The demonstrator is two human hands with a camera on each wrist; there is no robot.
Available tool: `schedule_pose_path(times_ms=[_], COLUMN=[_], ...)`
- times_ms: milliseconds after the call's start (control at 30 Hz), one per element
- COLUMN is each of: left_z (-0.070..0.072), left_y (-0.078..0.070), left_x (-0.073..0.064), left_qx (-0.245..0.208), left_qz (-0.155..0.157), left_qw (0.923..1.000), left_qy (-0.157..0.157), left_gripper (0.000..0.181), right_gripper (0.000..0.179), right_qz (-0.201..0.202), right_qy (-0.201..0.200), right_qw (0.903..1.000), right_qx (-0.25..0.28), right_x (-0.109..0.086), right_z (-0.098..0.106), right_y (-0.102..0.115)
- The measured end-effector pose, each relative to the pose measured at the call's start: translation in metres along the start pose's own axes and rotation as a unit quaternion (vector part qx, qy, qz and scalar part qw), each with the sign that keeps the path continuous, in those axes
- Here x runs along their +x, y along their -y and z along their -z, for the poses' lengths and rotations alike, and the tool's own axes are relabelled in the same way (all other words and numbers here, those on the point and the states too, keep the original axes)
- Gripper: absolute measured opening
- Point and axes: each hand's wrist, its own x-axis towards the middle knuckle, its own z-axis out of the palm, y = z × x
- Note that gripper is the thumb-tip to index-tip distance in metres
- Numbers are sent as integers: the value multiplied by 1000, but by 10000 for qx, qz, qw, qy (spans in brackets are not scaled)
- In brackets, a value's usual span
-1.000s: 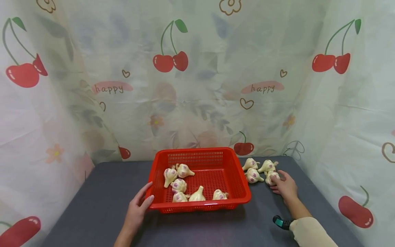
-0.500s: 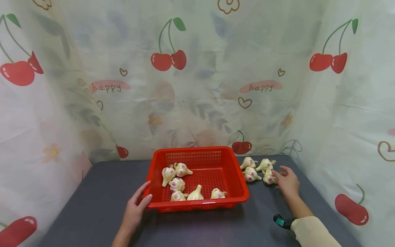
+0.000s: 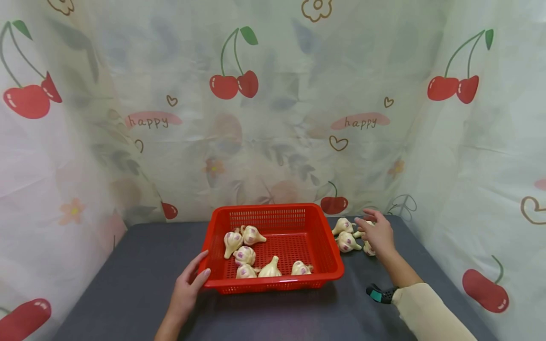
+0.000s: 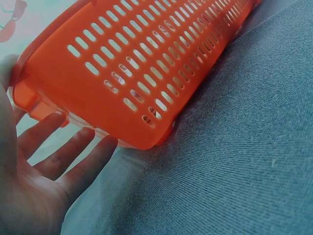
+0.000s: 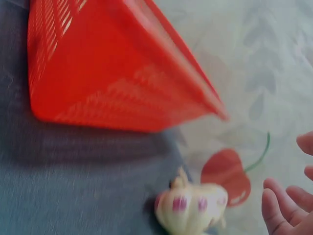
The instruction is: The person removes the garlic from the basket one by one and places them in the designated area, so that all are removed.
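Observation:
A red plastic basket (image 3: 281, 281) holds several garlic bulbs (image 3: 233, 242), mostly along its left and front sides. My left hand (image 3: 186, 284) grips its front left corner; in the left wrist view the thumb is at the rim and the fingertips (image 4: 105, 142) lie against the outer wall. Several more garlic bulbs (image 3: 348, 241) lie in a cluster at the basket's right. Above the rear right of that cluster is my right hand (image 3: 378, 232), fingers relaxed and nothing in them, partly hiding two bulbs. One bulb (image 5: 190, 208) shows near the basket in the right wrist view.
The dark grey table (image 3: 141, 274) runs to both sides of the basket. A patterned curtain (image 3: 273, 156) with cherries hangs behind and at both sides. A black and teal band (image 3: 381, 294) is on my right wrist, by a cream sleeve (image 3: 428, 310).
My right hand has come off the front right garlic bulb and moved up and slightly left, over the rear of the cluster. The left hand and basket stay put.

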Motion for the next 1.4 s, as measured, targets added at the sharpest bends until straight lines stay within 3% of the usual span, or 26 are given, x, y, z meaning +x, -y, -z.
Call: schedule_pose_path(times_ms=[333,467,567,833,1067,1300,1400], left_z=[2,3,2,0,1,1,1], left_y=[0,1,3,5,3,4,4], left_x=[1,0,0,0,0,0,0], left_qx=[-5,5,16,-56,-46,-93,-81], left_qz=[-63,-91,-68,-94,-179,-166,-176], left_qw=[10000,9999,10000,9999,9998,9998,9998], left_qy=[-29,-47,-47,-9,-31,-43,-55], left_gripper=[49,49,49,49,49,49,49], right_gripper=[53,51,49,43,41,39,39], right_qz=[366,475,555,627,457,258,179], right_qy=[974,1463,1996,3455,4767,5704,5962], right_qw=[9942,9881,9780,9357,8773,8209,8026], right_qx=[264,44,-259,-354,-316,-119,-103], right_x=[3,4,3,-3,-6,-14,-19], right_z=[-34,-50,-60,-78,-92,-109,-115], right_y=[43,58,67,88,104,107,110])
